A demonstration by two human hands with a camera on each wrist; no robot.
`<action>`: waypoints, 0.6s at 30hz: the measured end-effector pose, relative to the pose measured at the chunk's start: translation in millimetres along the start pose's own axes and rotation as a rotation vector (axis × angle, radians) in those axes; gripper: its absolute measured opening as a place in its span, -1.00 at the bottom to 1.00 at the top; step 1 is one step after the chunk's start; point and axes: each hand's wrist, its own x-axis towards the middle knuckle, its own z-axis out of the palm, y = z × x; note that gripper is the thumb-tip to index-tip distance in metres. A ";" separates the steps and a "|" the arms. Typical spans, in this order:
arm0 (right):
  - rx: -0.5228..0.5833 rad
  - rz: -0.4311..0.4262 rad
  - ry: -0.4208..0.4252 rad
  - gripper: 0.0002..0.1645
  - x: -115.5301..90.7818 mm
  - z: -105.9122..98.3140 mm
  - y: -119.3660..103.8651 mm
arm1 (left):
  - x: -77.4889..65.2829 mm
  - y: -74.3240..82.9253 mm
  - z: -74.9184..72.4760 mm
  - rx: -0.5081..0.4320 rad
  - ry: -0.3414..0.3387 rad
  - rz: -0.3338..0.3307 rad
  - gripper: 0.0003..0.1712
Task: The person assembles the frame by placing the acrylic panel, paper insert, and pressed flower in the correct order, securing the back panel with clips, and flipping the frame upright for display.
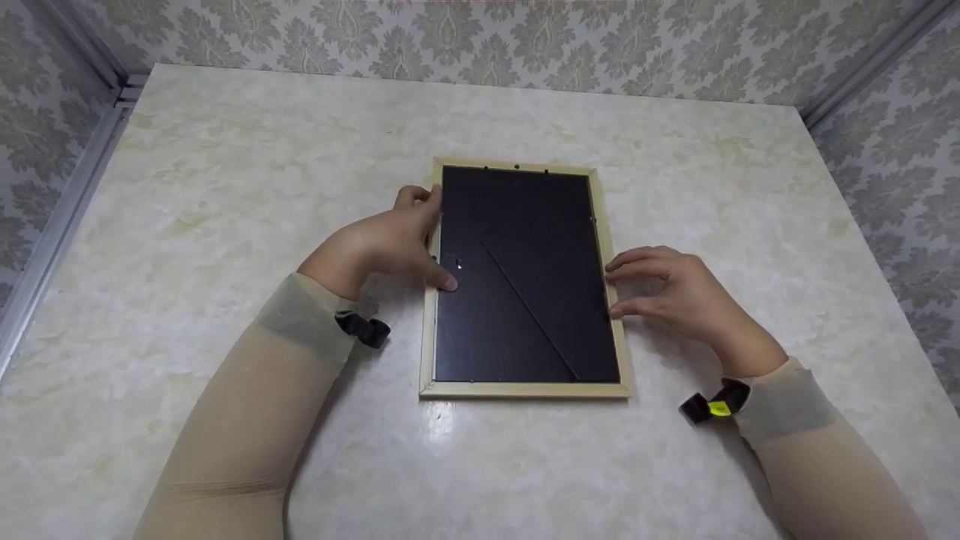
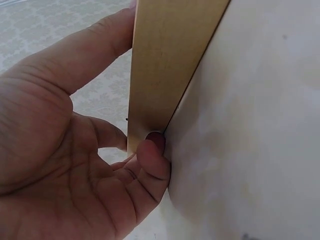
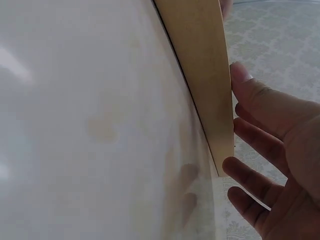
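A picture frame [image 1: 427, 330] with a pale wooden border lies back side up on the table, its black backing board [image 1: 525, 300] facing me. My left hand [image 1: 390, 238] grips the left side of the frame, thumb over the border onto the backing. In the left wrist view, curled fingertips [image 2: 152, 155] meet the bottom of the wooden side [image 2: 167, 60], close to the tabletop. At the opposite side, my right hand [image 1: 671, 289] rests its thumb and fingertips against the border. The right wrist view shows those fingers loosely spread along the wooden side [image 3: 205, 75].
A pale marbled table [image 1: 262, 150] carries the frame. Patterned wallpaper [image 1: 450, 37] rises behind it, with metal rails [image 1: 67, 202] along the left side. Black wrist straps [image 1: 364, 328] sit over both sleeves. A diagonal slit crosses the backing, and small dark tabs line the border.
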 end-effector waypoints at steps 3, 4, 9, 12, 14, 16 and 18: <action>-0.034 0.006 -0.039 -0.47 6.0 -4.4 -4.2 | 0.7 0.2 0.6 0.019 0.007 0.000 0.72; -0.043 0.006 -0.054 -0.45 8.3 -5.8 -5.6 | 1.2 0.3 1.0 0.026 0.009 -0.002 0.72; -0.096 -0.002 -0.145 -0.42 19.3 -13.1 -14.7 | 2.4 1.5 2.7 0.017 0.009 -0.008 0.72; -0.128 0.015 -0.201 -0.42 25.9 -16.7 -23.3 | 1.8 2.1 2.7 0.007 0.009 -0.007 0.73; -0.169 0.040 -0.238 -0.40 30.8 -18.5 -31.2 | 1.9 1.9 2.4 0.002 0.012 -0.004 0.74; -0.233 0.066 -0.276 -0.39 36.7 -19.4 -40.9 | 1.9 1.6 1.9 -0.001 0.018 -0.001 0.74; -0.304 0.090 -0.309 -0.36 42.7 -19.3 -50.6 | 1.7 1.5 1.3 -0.003 0.026 0.002 0.75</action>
